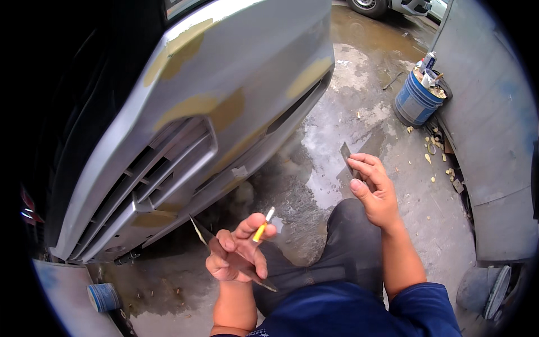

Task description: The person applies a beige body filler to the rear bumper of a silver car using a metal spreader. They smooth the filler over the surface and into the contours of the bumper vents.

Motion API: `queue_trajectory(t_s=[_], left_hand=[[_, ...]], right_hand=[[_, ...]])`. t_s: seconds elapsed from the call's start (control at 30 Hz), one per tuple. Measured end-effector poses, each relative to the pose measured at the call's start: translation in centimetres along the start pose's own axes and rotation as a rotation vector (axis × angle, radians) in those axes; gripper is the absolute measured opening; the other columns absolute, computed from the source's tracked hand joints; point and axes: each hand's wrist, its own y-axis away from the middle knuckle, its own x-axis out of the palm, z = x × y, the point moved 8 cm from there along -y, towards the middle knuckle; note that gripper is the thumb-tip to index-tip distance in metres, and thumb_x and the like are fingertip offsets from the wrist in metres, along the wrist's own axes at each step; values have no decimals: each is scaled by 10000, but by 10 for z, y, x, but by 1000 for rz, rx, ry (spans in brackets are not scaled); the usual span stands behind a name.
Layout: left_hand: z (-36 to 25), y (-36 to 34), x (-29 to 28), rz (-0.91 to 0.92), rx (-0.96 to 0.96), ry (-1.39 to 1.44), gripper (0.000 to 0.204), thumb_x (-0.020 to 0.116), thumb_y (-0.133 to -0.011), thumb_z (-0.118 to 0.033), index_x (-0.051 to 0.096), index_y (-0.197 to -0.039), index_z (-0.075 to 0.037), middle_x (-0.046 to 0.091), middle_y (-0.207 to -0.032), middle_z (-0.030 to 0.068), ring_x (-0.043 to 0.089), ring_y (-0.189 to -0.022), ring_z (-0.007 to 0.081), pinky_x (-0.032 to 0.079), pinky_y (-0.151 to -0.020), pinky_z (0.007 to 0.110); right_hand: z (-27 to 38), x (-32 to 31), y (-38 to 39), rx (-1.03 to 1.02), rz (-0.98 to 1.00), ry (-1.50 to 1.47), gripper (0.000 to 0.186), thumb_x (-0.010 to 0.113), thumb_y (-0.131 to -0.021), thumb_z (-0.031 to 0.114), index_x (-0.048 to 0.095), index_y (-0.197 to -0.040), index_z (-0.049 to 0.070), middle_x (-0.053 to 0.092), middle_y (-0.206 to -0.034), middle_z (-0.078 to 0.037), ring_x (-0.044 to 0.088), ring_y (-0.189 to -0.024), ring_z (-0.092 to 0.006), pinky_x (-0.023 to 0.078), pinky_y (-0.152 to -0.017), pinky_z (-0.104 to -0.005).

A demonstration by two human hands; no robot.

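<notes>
My left hand (238, 251) is closed on a thin dark filler spreader (252, 272), whose far edge carries a streak of pale yellow putty (197, 231). A cigarette (264, 225) with an orange end sits between fingers of that same hand. Pinched in my right hand (375, 191) is a second thin, dark metal spreader (345, 153), held upright above my knee; its lower part is hidden behind the fingers. To the left stands a grey vehicle bumper (247, 56) with yellowish filler patches (188, 108) around its grille opening (149, 171). Neither spreader touches the bumper.
A blue bucket (415, 102) topped with cans and scraps stands on the stained concrete floor at the far right. Grey panels (494, 129) line the right side. A blue tin (103, 297) lies at lower left, a grey bucket (477, 289) at lower right.
</notes>
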Motion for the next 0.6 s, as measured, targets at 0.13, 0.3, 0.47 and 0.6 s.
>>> queue_trajectory(t_s=[0.13,0.3,0.47,0.6], left_hand=[[24,-15,19,18,-132,207,185,582,-973,-153,663,-956,12,251,-1457,457,274,-1336,651,649,-659,504],[31,-36,51,425,-308,207,141,641,-951,-162,684,-1051,-72,332,-1410,444,350,-1289,632,627,-735,475],[38,-59,80,647,-350,145,210,645,-943,-128,678,-1148,-102,540,-1280,381,541,-1160,572,571,-860,550],[43,-56,93,785,-299,296,186,575,-987,-183,693,-1120,-127,486,-1272,426,515,-1134,541,532,-808,529]], right_hand=[[-11,-7,8,43,-52,-24,374,699,-912,172,650,-1251,22,541,-1294,-109,547,-1097,-172,449,-945,-307],[-15,-7,16,64,-48,29,380,696,-912,162,641,-1259,16,531,-1310,-106,532,-1146,-183,437,-981,-320],[-13,-9,23,73,-81,9,387,693,-914,158,632,-1265,8,506,-1345,-116,508,-1214,-200,408,-1033,-328],[-11,-6,28,94,-96,41,399,694,-913,173,627,-1271,8,512,-1343,-116,508,-1210,-200,403,-1030,-327]])
